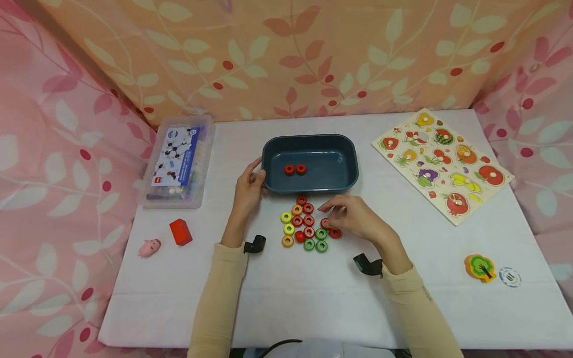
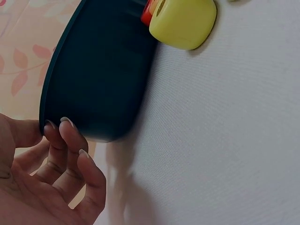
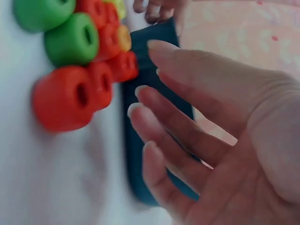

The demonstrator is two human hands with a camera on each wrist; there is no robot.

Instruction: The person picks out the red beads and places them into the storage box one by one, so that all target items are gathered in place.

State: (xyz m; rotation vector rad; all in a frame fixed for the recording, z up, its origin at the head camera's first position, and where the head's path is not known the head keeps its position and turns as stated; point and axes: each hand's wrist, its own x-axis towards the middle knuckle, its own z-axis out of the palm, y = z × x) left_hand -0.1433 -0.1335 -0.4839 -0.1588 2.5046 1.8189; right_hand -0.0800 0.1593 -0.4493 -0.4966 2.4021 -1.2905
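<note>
A dark blue rectangular tray [image 1: 333, 171] stands at the table's middle, with two red beads [image 1: 289, 170] inside. My left hand [image 1: 247, 193] pinches the tray's rim at its left end, thumb and fingertips meeting on the edge in the left wrist view. In front of the tray lies a cluster of round holed beads: red beads [image 1: 309, 220], green beads [image 1: 321, 246], yellow beads [image 1: 288, 229] and orange beads [image 1: 287, 241]. Over the cluster's right side hovers my right hand [image 1: 353, 216], fingers loosely bent and nothing between them; it partly hides a red bead.
At the back left lies a clear plastic case [image 1: 199, 174]. A red block [image 1: 181, 232] and a pink pig figure [image 1: 149, 247] sit nearer. To the right are a fruit puzzle board [image 1: 447, 166], a tree-shaped piece [image 1: 480, 268] and a round chip [image 1: 510, 277]. Patterned curtains surround the table.
</note>
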